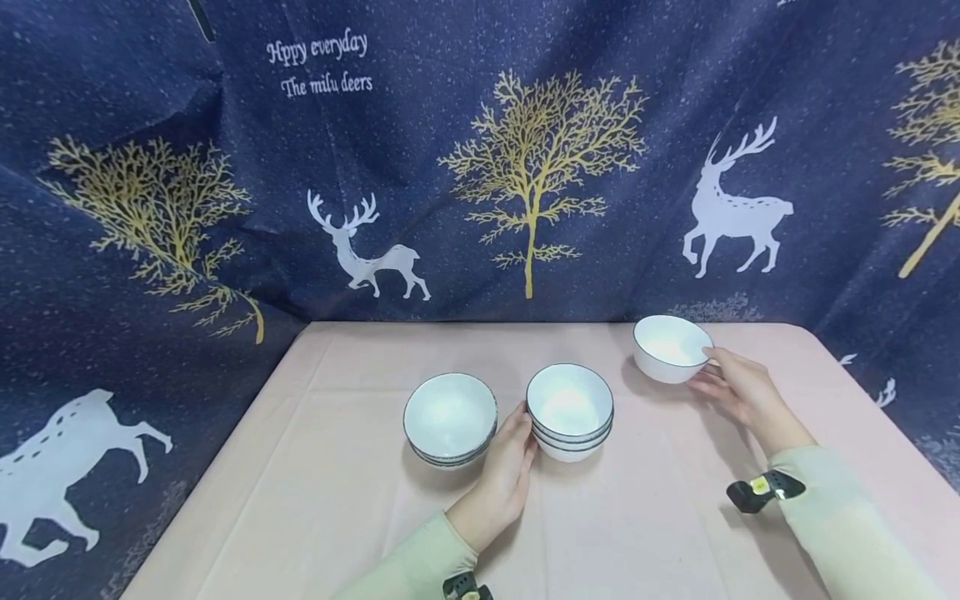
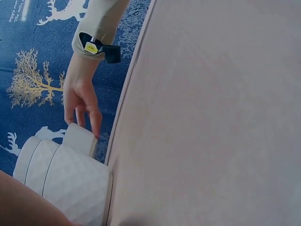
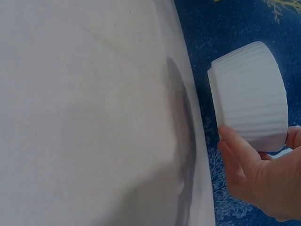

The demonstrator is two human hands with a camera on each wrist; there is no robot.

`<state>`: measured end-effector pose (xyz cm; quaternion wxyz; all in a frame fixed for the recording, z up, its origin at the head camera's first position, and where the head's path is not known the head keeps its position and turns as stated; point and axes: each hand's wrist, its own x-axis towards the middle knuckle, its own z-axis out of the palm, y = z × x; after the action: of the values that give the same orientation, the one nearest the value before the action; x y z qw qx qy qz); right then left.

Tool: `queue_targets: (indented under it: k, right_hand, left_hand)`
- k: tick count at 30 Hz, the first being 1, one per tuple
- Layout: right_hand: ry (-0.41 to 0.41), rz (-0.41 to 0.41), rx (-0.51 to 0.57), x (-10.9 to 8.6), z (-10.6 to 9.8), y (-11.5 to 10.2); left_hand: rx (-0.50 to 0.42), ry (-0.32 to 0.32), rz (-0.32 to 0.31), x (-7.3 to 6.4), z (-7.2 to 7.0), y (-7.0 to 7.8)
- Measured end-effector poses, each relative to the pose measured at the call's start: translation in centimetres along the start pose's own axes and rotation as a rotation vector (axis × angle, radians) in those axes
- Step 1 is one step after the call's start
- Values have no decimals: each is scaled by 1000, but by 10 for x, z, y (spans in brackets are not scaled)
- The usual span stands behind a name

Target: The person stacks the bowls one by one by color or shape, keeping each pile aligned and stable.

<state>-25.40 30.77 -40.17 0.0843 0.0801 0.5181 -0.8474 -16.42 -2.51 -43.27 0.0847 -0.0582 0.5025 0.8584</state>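
My right hand (image 1: 738, 387) pinches a white bowl (image 1: 667, 367) with a thin dark rim at the back right. In the right wrist view, the fingers (image 3: 237, 148) lie at the foot of this ribbed bowl (image 3: 251, 99) and the thumb is at its rim, with its shadow apart on the cloth. The left hand (image 1: 498, 471) rests between two stacks, its fingers against the left side of the middle stack of white bowls (image 1: 570, 404). Left of that hand stands another stack of white bowls (image 1: 450, 417). A faceted outer wall (image 2: 75, 183) shows in the left wrist view.
A pale pink cloth (image 1: 322, 475) covers the table. Behind its back edge hangs a dark blue curtain (image 1: 465, 50) with white deer and golden trees. Black straps with cameras (image 1: 765, 492) sit on the wrists.
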Motion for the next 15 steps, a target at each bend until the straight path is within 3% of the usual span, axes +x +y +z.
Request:
queue_targets:
  k: [15]
  right_hand:
    - [-56, -80, -97, -7, 27, -2]
  left_hand:
    - [3, 11, -12, 1, 1, 1]
